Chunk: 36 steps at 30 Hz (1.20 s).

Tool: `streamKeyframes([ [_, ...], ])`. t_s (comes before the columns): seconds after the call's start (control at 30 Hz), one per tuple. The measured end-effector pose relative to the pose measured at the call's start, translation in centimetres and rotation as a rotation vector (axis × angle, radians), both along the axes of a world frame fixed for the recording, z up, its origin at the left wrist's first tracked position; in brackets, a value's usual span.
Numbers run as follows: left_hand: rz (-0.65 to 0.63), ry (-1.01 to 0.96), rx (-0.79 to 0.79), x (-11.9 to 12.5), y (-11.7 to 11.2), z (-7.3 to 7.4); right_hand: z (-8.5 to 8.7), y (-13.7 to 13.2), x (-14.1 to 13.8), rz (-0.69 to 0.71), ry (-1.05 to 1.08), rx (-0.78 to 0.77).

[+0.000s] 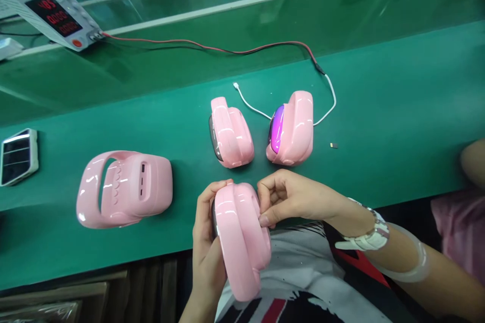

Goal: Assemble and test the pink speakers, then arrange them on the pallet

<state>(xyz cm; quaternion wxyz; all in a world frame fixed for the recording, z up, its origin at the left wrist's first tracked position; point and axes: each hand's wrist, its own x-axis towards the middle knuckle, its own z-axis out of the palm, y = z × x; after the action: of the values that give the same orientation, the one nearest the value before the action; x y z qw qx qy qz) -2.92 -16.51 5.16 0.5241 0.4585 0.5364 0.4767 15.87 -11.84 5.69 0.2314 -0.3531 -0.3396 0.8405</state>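
Item 1: held pink unit (242, 247), glossy rounded shell, raised at the near edge of the green bench (397, 111); serves as landmark. Handling, as judged: stiff, light to moderate in weight, slippery on polished faces, prone to scratches. Best taken around the body or by its carrying band, clear of the dark front.
Item 2: left hand (207, 229), grip wrapped round the front side of the held unit, supporting it.
Item 3: right hand (286, 196), thumb and forefinger at the unit's back; whether this grip pinches anything cannot be told.
Item 4: dark-faced pink unit (235, 136), just beyond the landmark.
Item 5: purple-lit pink unit (301, 128), beyond it, to the right.
Item 6: ported pink unit (155, 181), lying to its left.
Item 7: small card (334, 145), farther right.
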Motion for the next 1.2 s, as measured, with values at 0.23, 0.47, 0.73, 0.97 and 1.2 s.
streamKeyframes([
  [0.23,0.028,0.005,0.014,0.4,0.2,0.2,0.2,0.1,0.1,0.032,-0.027,0.034],
  [0.47,0.042,0.004,0.040,0.6,0.2,0.2,0.8,0.3,0.0,0.055,-0.186,0.217],
  [0.73,0.080,-0.010,0.020,0.9,0.5,0.4,0.5,-0.2,-0.1,-0.030,-0.082,0.055],
  [0.97,0.107,0.014,-0.005,1.0,0.6,0.5,-0.1,-0.4,0.1,-0.071,-0.060,0.068],
  [1.2,0.107,0.084,0.020,1.0,0.4,0.0,0.3,0.0,0.1,-0.022,-0.052,0.067],
])
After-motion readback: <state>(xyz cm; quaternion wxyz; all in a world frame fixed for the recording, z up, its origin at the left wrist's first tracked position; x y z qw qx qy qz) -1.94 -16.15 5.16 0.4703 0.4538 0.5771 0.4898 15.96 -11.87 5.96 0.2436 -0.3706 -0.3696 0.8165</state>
